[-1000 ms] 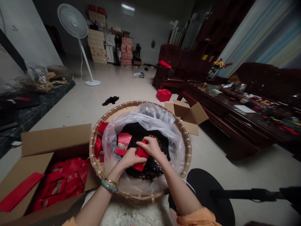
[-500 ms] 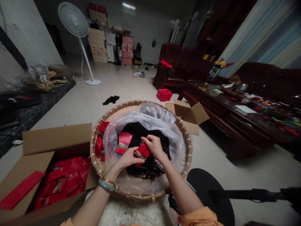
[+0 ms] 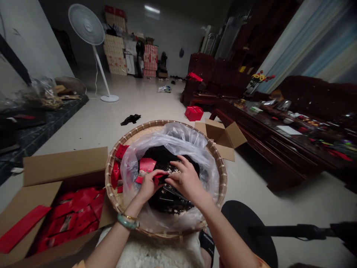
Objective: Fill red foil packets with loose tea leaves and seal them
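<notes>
My left hand (image 3: 149, 184) holds a small red packet (image 3: 157, 180) by its side, tilted so that its dark mouth or edge faces my right hand. The thumb and a finger of my right hand (image 3: 186, 182) pinch at the packet's right edge, while the other fingers are raised and spread. Below both hands lies a heap of black, shred-like material (image 3: 158, 152) inside a clear plastic bag (image 3: 210, 186). Another red packet (image 3: 147, 165) rests on the heap, left of my hands. The bag sits in a round woven bamboo basket (image 3: 222, 178).
Several red packets (image 3: 115, 171) lie at the basket's left rim. An open carton (image 3: 65, 160) full of red packets (image 3: 80, 208) stands at left. Beyond are another open carton (image 3: 235, 136), a red box (image 3: 194, 113), a wooden table (image 3: 262, 137) and a white fan (image 3: 106, 82).
The packet has turned from showing its printed face to nearly edge-on and shifted slightly left. My right hand has turned, its upper fingers now spread above the heap.
</notes>
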The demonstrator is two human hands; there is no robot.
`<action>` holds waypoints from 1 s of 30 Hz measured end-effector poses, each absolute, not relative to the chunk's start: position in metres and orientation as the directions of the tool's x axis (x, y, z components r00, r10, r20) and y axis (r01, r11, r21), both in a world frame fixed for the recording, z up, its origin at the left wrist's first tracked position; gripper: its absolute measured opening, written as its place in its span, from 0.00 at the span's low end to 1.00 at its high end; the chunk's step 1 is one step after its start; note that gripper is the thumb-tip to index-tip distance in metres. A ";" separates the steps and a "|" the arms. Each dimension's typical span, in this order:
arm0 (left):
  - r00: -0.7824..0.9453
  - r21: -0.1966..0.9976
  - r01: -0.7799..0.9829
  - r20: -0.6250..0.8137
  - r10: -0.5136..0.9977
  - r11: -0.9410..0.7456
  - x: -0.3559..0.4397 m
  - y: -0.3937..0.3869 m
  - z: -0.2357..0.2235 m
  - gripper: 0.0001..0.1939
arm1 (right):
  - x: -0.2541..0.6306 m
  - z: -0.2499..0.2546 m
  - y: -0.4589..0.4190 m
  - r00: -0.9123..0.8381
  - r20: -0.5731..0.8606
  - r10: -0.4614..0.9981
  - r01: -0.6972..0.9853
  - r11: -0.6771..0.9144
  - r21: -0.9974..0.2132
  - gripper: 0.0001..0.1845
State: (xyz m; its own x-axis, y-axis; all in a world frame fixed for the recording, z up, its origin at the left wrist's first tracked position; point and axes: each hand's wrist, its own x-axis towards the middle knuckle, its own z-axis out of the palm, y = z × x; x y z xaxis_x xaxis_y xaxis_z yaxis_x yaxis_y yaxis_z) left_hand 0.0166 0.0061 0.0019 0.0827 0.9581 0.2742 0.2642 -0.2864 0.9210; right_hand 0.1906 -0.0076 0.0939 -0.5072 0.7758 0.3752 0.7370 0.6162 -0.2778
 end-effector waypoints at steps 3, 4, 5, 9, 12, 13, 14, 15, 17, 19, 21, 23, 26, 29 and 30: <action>0.078 0.899 0.336 0.271 0.959 -0.281 0.015 0.003 0.003 0.19 | 0.176 0.095 -0.013 -0.500 0.307 0.810 0.797 0.569 -0.205 0.14; 0.073 0.895 0.356 0.262 0.962 -0.270 0.015 0.002 0.002 0.20 | 0.172 0.096 -0.013 -0.498 0.270 0.824 0.812 0.552 -0.190 0.16; 0.071 0.891 0.374 0.251 0.965 -0.259 0.014 0.001 0.002 0.20 | 0.168 0.096 -0.013 -0.495 0.228 0.838 0.825 0.536 -0.180 0.18; 0.091 0.864 0.437 0.234 0.968 -0.250 0.014 -0.001 0.000 0.21 | 0.157 0.094 -0.010 -0.459 0.107 0.882 0.867 0.471 -0.164 0.19; 0.103 0.844 0.474 0.229 0.968 -0.250 0.015 0.000 -0.006 0.21 | 0.154 0.089 -0.008 -0.444 0.100 0.890 0.873 0.455 -0.175 0.13; 0.107 0.843 0.477 0.226 0.968 -0.249 0.015 0.000 -0.008 0.21 | 0.155 0.087 -0.007 -0.441 0.107 0.891 0.871 0.453 -0.188 0.11; 0.110 0.845 0.473 0.222 0.969 -0.248 0.015 0.001 -0.011 0.21 | 0.156 0.085 -0.006 -0.436 0.116 0.892 0.868 0.451 -0.209 0.10; 0.111 0.850 0.467 0.217 0.970 -0.244 0.014 0.003 -0.014 0.21 | 0.158 0.083 -0.005 -0.428 0.126 0.895 0.863 0.446 -0.235 0.09; 0.098 0.861 0.454 0.207 0.973 -0.229 0.013 0.005 -0.018 0.20 | 0.164 0.083 -0.001 -0.419 0.148 0.896 0.840 0.444 -0.310 0.07; 0.073 0.871 0.442 0.201 0.977 -0.212 0.013 0.007 -0.020 0.18 | 0.172 0.084 0.004 -0.421 0.173 0.890 0.789 0.453 -0.414 0.06; 0.060 0.885 0.416 0.203 0.977 -0.209 0.012 0.008 -0.021 0.18 | 0.180 0.086 0.009 -0.401 0.211 0.891 0.716 0.449 -0.534 0.06; 0.065 0.900 0.379 0.204 0.977 -0.213 0.012 0.009 -0.022 0.17 | 0.186 0.087 0.012 -0.355 0.255 0.900 0.645 0.433 -0.629 0.06; 0.079 0.911 0.357 0.192 0.978 -0.207 0.013 0.010 -0.022 0.17 | 0.190 0.086 0.013 -0.342 0.271 0.900 0.604 0.431 -0.670 0.05; 0.081 0.913 0.359 0.179 0.981 -0.196 0.014 0.010 -0.023 0.18 | 0.190 0.083 0.011 -0.388 0.237 0.891 0.618 0.442 -0.650 0.04; 0.082 0.912 0.362 0.178 0.981 -0.195 0.015 0.010 -0.022 0.19 | 0.189 0.082 0.010 -0.393 0.239 0.888 0.618 0.447 -0.647 0.04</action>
